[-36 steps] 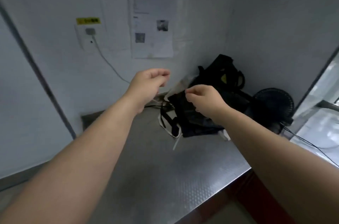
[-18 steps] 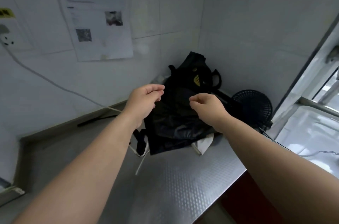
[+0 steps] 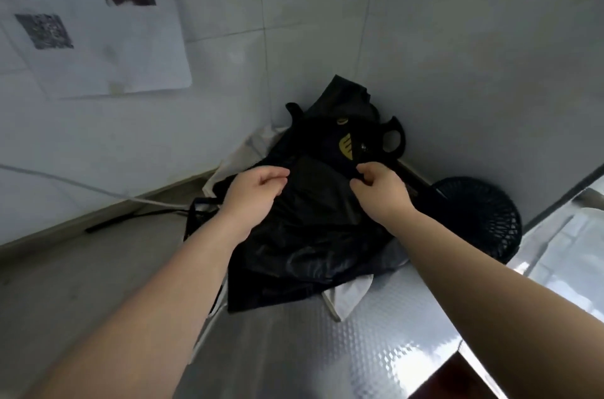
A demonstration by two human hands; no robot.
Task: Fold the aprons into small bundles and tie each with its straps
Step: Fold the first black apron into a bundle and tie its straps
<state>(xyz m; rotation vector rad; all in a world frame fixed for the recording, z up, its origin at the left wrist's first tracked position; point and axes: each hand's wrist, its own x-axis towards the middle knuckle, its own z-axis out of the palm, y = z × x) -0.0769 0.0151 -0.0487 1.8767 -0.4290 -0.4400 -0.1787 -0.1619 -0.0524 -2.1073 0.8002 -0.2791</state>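
At the far corner of the worktop [image 3: 294, 349], where the two walls meet, a black apron [image 3: 313, 228] lies in a crumpled heap, its upper part leaning up against the walls and a yellow emblem [image 3: 346, 147] showing near its top. A white cloth [image 3: 349, 294] pokes out from under the heap on the near side and again on the wall side. The left grip [image 3: 258, 184] is over the left part of the heap with its fingers curled, the fingertips down at the fabric; whether it has hold of any cloth I cannot tell. The right grip [image 3: 379, 186] is just below the emblem, thumb and forefinger closed on a fold of the black apron. A dark strap [image 3: 192, 215] loops out from the heap's left side onto the worktop. A black fan [image 3: 483, 219] stands just beside the heap at the right edge. A white cable [image 3: 81, 184] runs along the left wall, and a paper sheet [image 3: 98, 49] hangs above it.
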